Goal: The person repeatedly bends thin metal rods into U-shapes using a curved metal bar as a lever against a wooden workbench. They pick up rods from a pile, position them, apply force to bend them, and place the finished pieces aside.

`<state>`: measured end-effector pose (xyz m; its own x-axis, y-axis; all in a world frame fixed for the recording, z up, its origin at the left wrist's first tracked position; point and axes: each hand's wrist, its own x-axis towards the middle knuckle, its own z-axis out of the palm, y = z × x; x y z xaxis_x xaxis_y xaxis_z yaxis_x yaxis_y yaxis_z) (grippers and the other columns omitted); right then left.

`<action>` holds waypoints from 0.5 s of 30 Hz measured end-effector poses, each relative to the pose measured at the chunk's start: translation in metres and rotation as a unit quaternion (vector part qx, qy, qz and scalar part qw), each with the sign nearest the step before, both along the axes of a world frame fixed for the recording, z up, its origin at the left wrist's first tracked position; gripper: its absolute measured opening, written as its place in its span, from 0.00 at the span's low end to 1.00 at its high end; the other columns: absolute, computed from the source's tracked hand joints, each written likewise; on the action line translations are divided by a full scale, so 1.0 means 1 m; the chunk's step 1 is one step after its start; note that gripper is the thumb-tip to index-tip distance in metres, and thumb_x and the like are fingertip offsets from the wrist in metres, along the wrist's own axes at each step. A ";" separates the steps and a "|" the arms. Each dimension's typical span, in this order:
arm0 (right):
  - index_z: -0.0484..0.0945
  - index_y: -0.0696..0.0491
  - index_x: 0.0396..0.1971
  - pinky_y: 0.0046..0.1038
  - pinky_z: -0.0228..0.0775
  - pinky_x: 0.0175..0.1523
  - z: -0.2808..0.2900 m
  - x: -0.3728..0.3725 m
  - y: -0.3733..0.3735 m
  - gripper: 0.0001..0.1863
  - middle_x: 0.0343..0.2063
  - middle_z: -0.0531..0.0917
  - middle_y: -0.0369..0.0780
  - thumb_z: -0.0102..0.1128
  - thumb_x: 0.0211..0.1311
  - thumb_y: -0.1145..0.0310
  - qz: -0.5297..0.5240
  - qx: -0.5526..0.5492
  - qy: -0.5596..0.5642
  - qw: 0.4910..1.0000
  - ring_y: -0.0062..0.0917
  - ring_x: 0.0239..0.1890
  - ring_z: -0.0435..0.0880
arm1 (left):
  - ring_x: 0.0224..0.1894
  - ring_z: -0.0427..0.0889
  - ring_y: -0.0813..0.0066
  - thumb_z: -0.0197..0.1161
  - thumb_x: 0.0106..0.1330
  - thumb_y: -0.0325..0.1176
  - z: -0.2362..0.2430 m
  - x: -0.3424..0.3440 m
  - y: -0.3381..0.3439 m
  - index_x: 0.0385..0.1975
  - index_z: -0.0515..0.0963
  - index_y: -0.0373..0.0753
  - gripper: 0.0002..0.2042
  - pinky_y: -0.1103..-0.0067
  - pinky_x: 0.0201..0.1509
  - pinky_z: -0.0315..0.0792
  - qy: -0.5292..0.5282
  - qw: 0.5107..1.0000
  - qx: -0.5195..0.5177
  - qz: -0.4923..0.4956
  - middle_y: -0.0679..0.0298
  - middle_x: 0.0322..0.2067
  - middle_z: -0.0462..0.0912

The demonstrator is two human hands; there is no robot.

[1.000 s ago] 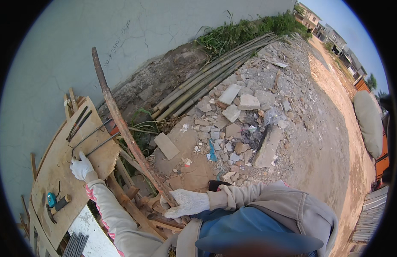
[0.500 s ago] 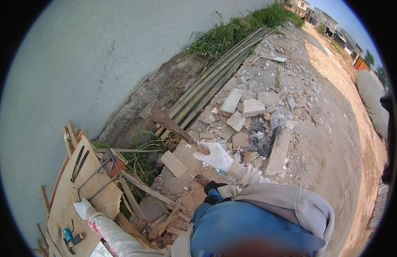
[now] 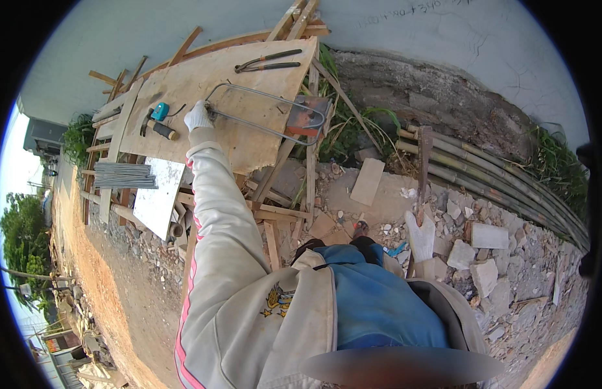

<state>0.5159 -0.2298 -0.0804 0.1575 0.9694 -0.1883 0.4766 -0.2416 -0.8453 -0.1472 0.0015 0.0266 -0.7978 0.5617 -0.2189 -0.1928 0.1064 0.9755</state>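
Note:
My left hand (image 3: pixel 198 117), in a white knitted glove, is closed on the near end of a bent steel rod (image 3: pixel 249 126). The rod forms a long open loop across a plywood-topped bench (image 3: pixel 249 81). Its far end reaches over a rusty, reddish block (image 3: pixel 307 117) at the bench's right edge. In my gloved right hand (image 3: pixel 420 238) is a long, rusty, flat-looking bar (image 3: pixel 424 162), held upright beside the bench; its exact kind is unclear. Pincers (image 3: pixel 268 61) with long handles lie beyond the rod. A teal tape measure (image 3: pixel 160 111) and a hammer (image 3: pixel 159 128) rest left of my left hand.
Cut steel rods (image 3: pixel 124 176) are stacked on the bench's left part, by a white board (image 3: pixel 159 194). Bamboo poles (image 3: pixel 502 172) lie along the wall at right. Broken concrete (image 3: pixel 484 277) and rubble cover the ground; timber (image 3: pixel 272 243) props stand under the bench.
The view has swung left, bringing the bench to the middle. My left hand still grips the rod. The rusty bar stays in my right hand, now pointing up toward the wall.

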 end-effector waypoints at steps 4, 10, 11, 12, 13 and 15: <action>0.81 0.61 0.38 0.33 0.67 0.36 0.017 -0.024 0.064 0.21 0.23 0.73 0.40 0.69 0.67 0.55 0.048 0.029 -0.027 0.998 0.24 0.29 0.72 | 0.17 0.69 0.73 0.63 0.71 0.34 0.045 0.026 -0.008 0.36 0.80 0.36 0.07 0.75 0.21 0.65 -0.192 0.958 0.207 -0.056 0.63 0.26 0.77; 0.81 0.62 0.50 0.29 0.71 0.41 0.052 -0.077 0.129 0.21 0.31 0.80 0.37 0.68 0.70 0.59 0.113 0.157 0.118 0.974 0.20 0.34 0.75 | 0.17 0.60 0.84 0.66 0.73 0.32 0.158 0.145 -0.038 0.39 0.77 0.36 0.07 0.79 0.20 0.54 -0.084 0.912 0.339 -0.216 0.69 0.24 0.72; 0.81 0.59 0.54 0.23 0.71 0.36 0.060 -0.090 0.140 0.20 0.31 0.81 0.35 0.68 0.70 0.62 0.089 0.108 0.130 0.982 0.15 0.31 0.75 | 0.18 0.57 0.85 0.64 0.75 0.32 0.169 0.170 -0.047 0.41 0.79 0.36 0.06 0.81 0.22 0.53 -0.047 0.887 0.381 -0.258 0.71 0.24 0.71; 0.80 0.56 0.58 0.19 0.70 0.36 0.069 -0.098 0.143 0.20 0.33 0.81 0.32 0.67 0.70 0.64 0.081 0.054 0.207 0.973 0.11 0.31 0.75 | 0.19 0.60 0.84 0.66 0.73 0.31 0.182 0.195 -0.056 0.43 0.79 0.34 0.08 0.81 0.22 0.54 -0.007 0.888 0.383 -0.253 0.70 0.26 0.73; 0.78 0.55 0.60 0.19 0.70 0.36 0.077 -0.108 0.155 0.22 0.32 0.81 0.31 0.67 0.71 0.65 0.086 0.061 0.200 0.974 0.13 0.31 0.77 | 0.19 0.65 0.83 0.67 0.71 0.31 0.198 0.213 -0.067 0.45 0.80 0.32 0.10 0.81 0.22 0.58 0.042 0.898 0.357 -0.254 0.68 0.26 0.76; 0.78 0.54 0.61 0.21 0.69 0.31 0.087 -0.125 0.171 0.20 0.33 0.80 0.32 0.65 0.72 0.65 0.056 0.126 0.119 0.983 0.14 0.27 0.75 | 0.22 0.73 0.82 0.70 0.67 0.33 0.225 0.238 -0.085 0.44 0.83 0.31 0.12 0.81 0.24 0.67 0.108 0.898 0.330 -0.269 0.66 0.27 0.81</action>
<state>0.3913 -0.0587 0.0064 0.0285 0.9987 0.0414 0.2700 0.0322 -0.9623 0.0911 -0.0830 0.2517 -0.3563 0.8291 0.4308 -0.0849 -0.4878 0.8688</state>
